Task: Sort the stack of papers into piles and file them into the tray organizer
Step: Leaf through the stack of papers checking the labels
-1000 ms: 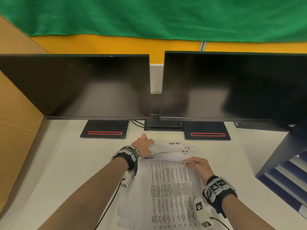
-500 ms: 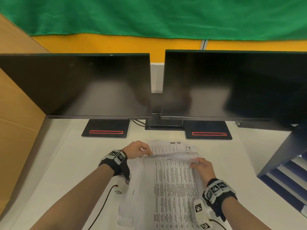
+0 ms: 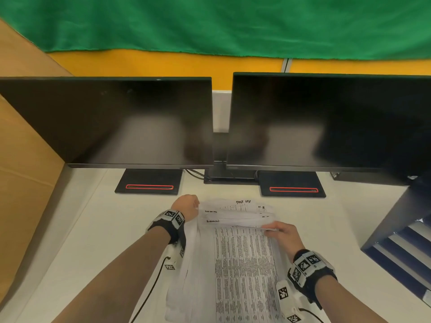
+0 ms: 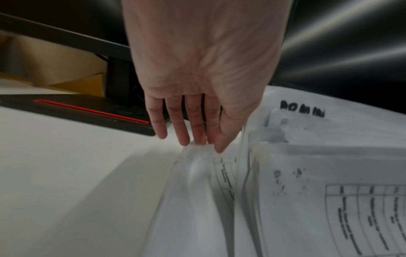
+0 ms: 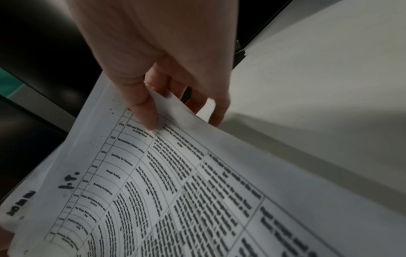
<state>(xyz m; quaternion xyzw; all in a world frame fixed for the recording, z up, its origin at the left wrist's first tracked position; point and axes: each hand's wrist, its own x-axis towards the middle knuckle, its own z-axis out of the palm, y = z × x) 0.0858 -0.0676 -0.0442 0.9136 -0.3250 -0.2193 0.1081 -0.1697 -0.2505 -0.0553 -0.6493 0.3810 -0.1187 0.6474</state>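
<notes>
While the papers (image 3: 240, 259) lie fanned on the tabletop (image 3: 93, 241) in front of two dark monitors (image 3: 326, 122), the step in hand looks like the sort itself: separating the top sheet from the rest, nothing yet filed.

Right hand (image 3: 283, 236): thumb on top and fingers underneath, pinching the far right corner of the top sheet (image 5: 197, 173), which is raised off the sheets below. The right wrist view shows the thumb pressing on the printed grid.

Left hand (image 3: 186, 206): fingers nearly straight and close together, tips down on the far left edge of the stack, where the paper puckers under them. The left wrist view reads as pressing or steadying; a firm grip is not evident.

Papers: white, printed with dense tables, some with handwritten headings in dark marker at the far end; wording too blurred to read. Edges are offset, several far ends showing in steps. Sheets are thin and limp, and likely to drag a neighbour along.

Tray (image 3: 401, 248): dark blue, slatted, at right edge of tabletop, well apart from the papers.

Next move, judged: lift the pinched sheet clear while the left hand holds the rest down, read its heading, and lay it in a separate pile. Risk: two sheets lifting together.
</notes>
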